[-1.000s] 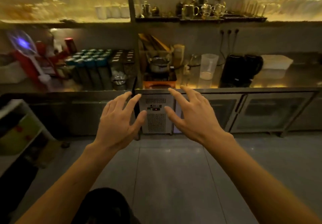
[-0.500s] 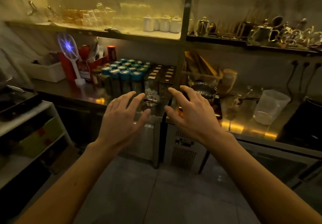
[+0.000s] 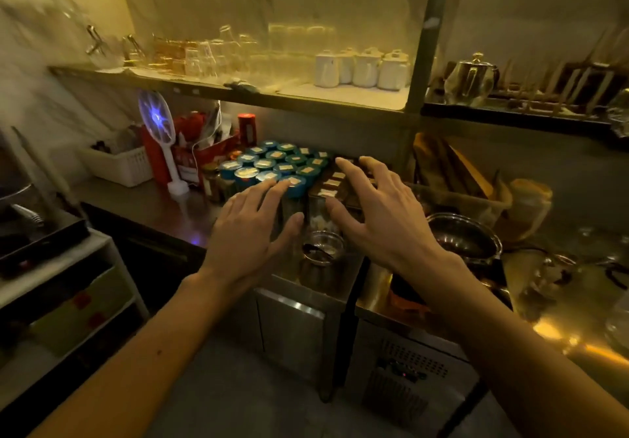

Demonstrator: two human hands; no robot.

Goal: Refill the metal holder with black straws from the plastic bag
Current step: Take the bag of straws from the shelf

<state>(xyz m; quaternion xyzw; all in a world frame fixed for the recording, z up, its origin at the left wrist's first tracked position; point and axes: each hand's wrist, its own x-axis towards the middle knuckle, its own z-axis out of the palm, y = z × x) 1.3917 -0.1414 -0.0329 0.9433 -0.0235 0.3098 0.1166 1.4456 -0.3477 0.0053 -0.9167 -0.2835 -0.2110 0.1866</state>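
A round metal holder (image 3: 321,260) stands near the front edge of the steel counter (image 3: 163,206), its open top showing something dark inside. My left hand (image 3: 253,230) hovers just left of it, fingers spread and holding nothing. My right hand (image 3: 377,219) hovers just right of and above it, fingers also spread and empty. No plastic bag of black straws can be made out in this dim view.
Behind the holder stand several blue-lidded jars (image 3: 272,165) and dark boxes (image 3: 335,184). A steel pot (image 3: 464,236) sits to the right, a white basket (image 3: 117,163) and an electric swatter (image 3: 158,124) to the left. Shelves of glasses and white jars (image 3: 360,68) hang above.
The view has come closer to the counter and swung left. Both hands, still spread and empty, now hover on either side of the metal holder.
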